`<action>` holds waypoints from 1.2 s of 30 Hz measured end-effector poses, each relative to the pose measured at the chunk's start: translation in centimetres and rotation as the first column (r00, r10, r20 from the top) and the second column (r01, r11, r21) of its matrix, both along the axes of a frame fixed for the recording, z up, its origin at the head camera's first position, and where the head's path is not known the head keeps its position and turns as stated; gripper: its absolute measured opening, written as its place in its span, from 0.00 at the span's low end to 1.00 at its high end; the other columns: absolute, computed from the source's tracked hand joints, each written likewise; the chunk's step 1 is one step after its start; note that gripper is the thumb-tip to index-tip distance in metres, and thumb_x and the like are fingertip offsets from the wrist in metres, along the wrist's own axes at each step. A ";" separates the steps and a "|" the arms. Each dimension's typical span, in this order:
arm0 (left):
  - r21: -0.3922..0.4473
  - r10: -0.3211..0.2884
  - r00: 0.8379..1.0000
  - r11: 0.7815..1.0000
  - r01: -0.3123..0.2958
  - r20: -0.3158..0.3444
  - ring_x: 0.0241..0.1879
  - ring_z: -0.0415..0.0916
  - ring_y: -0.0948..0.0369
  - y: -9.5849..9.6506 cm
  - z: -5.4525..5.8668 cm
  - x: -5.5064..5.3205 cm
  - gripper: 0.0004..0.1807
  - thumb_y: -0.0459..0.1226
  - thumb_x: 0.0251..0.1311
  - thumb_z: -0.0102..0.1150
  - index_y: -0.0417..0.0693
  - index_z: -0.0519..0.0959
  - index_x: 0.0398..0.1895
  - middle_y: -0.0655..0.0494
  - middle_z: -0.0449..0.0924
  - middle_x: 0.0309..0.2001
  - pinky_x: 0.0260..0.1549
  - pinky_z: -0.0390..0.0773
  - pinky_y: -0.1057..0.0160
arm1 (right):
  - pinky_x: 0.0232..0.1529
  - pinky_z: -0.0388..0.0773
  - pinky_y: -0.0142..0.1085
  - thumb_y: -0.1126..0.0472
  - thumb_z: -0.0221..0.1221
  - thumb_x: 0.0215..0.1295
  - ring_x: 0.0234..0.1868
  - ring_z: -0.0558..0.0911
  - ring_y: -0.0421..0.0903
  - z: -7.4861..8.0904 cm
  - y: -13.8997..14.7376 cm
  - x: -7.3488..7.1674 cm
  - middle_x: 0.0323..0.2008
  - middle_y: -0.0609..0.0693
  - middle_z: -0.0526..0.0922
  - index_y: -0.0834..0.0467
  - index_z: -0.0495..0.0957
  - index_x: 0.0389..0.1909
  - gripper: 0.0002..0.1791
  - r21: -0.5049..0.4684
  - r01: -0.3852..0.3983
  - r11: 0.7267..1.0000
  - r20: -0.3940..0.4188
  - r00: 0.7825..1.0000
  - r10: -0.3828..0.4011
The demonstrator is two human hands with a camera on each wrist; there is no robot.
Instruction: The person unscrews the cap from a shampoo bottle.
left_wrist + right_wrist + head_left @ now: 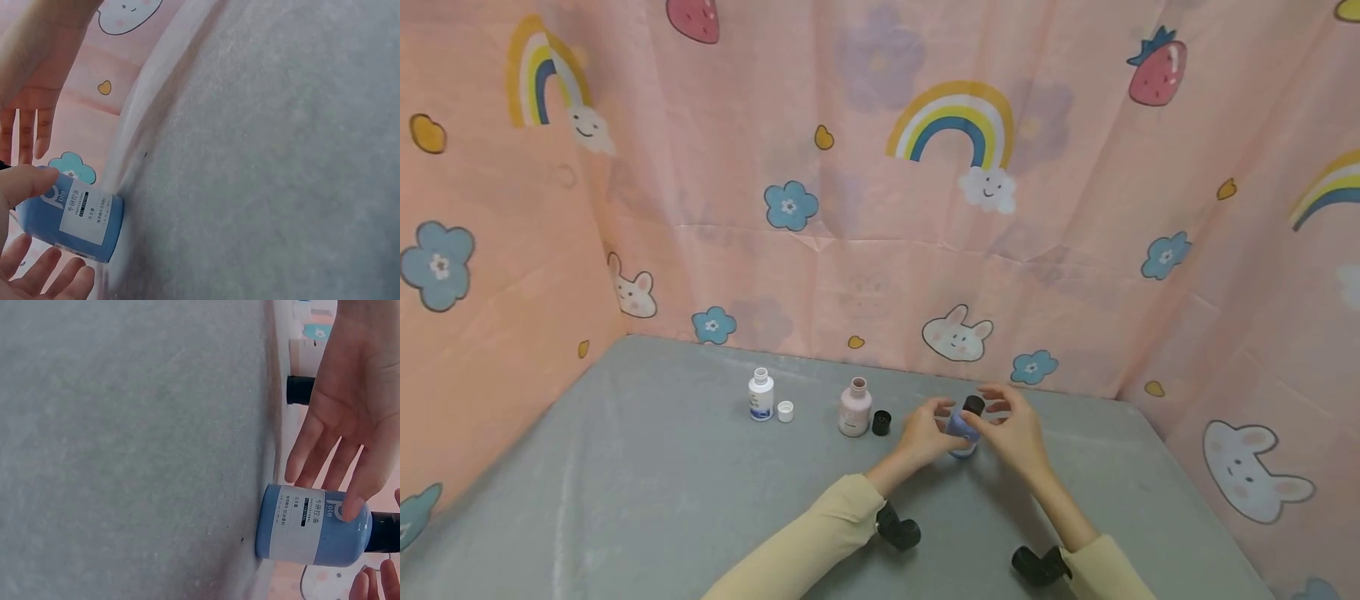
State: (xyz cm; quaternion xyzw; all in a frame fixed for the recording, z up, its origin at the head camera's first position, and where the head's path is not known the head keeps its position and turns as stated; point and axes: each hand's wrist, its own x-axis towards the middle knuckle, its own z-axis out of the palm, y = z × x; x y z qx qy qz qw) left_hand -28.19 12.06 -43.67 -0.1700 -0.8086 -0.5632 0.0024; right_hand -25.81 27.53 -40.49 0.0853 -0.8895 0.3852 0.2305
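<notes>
A blue bottle (959, 429) with a black cap (973, 406) stands upright on the grey table; its white label (296, 524) faces me. My left hand (927, 433) is at its left side. In the left wrist view that hand's thumb (31, 182) overlaps the bottle's shoulder, while the other fingertips show beside it, spread and not wrapped round it. To the right is my right hand (1017, 429), its fingers loosely bent around the cap's height. Gaps show between those fingers and the cap; whether the thumb touches the bottle I cannot tell.
Left of my hands stands an uncapped pink bottle (854, 410) with a black cap (882, 422) beside it. Farther left is an uncapped white bottle (761, 397) next to a small white cap (786, 411). A pink patterned curtain (865, 250) borders the table's back and sides.
</notes>
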 end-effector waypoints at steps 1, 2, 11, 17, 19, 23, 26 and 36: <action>0.005 -0.002 1.000 1.000 0.002 0.004 0.48 0.81 0.51 0.1 -0.1 -0.1 0.34 0.37 0.44 0.75 0.41 0.73 0.58 0.44 0.80 0.52 0.40 0.81 0.63 | 0.39 0.79 0.35 0.59 0.71 0.52 0.44 0.80 0.59 0.0 0.0 0.0 0.49 0.59 0.80 0.63 0.76 0.52 0.27 -0.007 -0.001 1.000 0.009 1.000 0.001; 0.010 -0.002 1.000 1.000 0.002 0.005 0.48 0.81 0.51 0.2 -0.1 -0.2 0.34 0.37 0.44 0.75 0.41 0.73 0.58 0.44 0.80 0.52 0.39 0.81 0.64 | 0.40 0.79 0.36 0.59 0.71 0.52 0.44 0.80 0.59 0.1 0.0 -0.1 0.49 0.59 0.80 0.63 0.76 0.52 0.27 -0.015 -0.003 1.000 0.015 1.000 0.004; 0.054 0.015 1.000 0.998 -0.015 0.013 0.45 0.81 0.53 0.7 -0.5 -0.4 0.31 0.36 0.44 0.75 0.42 0.75 0.55 0.44 0.81 0.49 0.38 0.81 0.65 | 0.39 0.78 0.32 0.58 0.71 0.53 0.40 0.83 0.55 -0.2 0.1 -0.4 0.43 0.60 0.81 0.62 0.76 0.52 0.26 -0.037 -0.003 0.999 0.067 0.998 0.005; 0.073 0.030 1.000 0.997 -0.029 -0.008 0.43 0.81 0.55 1.0 -0.8 -0.3 0.31 0.35 0.42 0.76 0.41 0.75 0.53 0.45 0.81 0.46 0.39 0.81 0.65 | 0.39 0.77 0.32 0.58 0.70 0.53 0.40 0.83 0.54 -0.1 0.0 -0.4 0.43 0.60 0.81 0.62 0.76 0.52 0.26 -0.051 -0.008 0.999 0.083 0.996 0.012; 0.074 0.036 0.999 0.997 -0.035 -0.009 0.43 0.81 0.55 1.1 -1.0 -0.2 0.31 0.34 0.42 0.76 0.42 0.75 0.53 0.46 0.81 0.47 0.40 0.81 0.64 | 0.40 0.78 0.32 0.58 0.70 0.53 0.40 0.83 0.54 -0.1 0.0 -0.3 0.43 0.60 0.81 0.62 0.76 0.51 0.25 -0.050 -0.005 0.999 0.086 0.996 0.009; 0.077 0.047 0.999 0.996 -0.045 -0.020 0.44 0.80 0.55 1.2 -1.2 0.0 0.31 0.35 0.42 0.76 0.43 0.74 0.53 0.46 0.81 0.47 0.42 0.80 0.64 | 0.40 0.78 0.32 0.58 0.71 0.52 0.40 0.83 0.53 0.0 0.0 -0.3 0.43 0.60 0.81 0.61 0.77 0.50 0.25 -0.045 0.002 0.999 0.089 0.996 0.002; 0.083 0.051 0.998 0.995 -0.047 -0.047 0.44 0.80 0.54 1.3 -1.4 0.0 0.31 0.35 0.43 0.76 0.42 0.74 0.52 0.45 0.81 0.47 0.41 0.79 0.64 | 0.40 0.78 0.32 0.59 0.71 0.52 0.39 0.82 0.53 0.0 -0.1 -0.4 0.42 0.59 0.81 0.61 0.77 0.50 0.24 -0.049 0.002 0.999 0.087 0.996 0.002; 0.077 0.056 0.996 0.996 -0.050 -0.073 0.40 0.81 0.58 0.9 -1.6 0.2 0.30 0.37 0.42 0.77 0.41 0.75 0.51 0.46 0.82 0.45 0.38 0.78 0.68 | 0.38 0.78 0.30 0.59 0.71 0.51 0.39 0.81 0.50 -0.1 -0.2 -0.6 0.41 0.57 0.82 0.61 0.79 0.48 0.23 -0.058 -0.026 0.998 0.092 0.995 0.031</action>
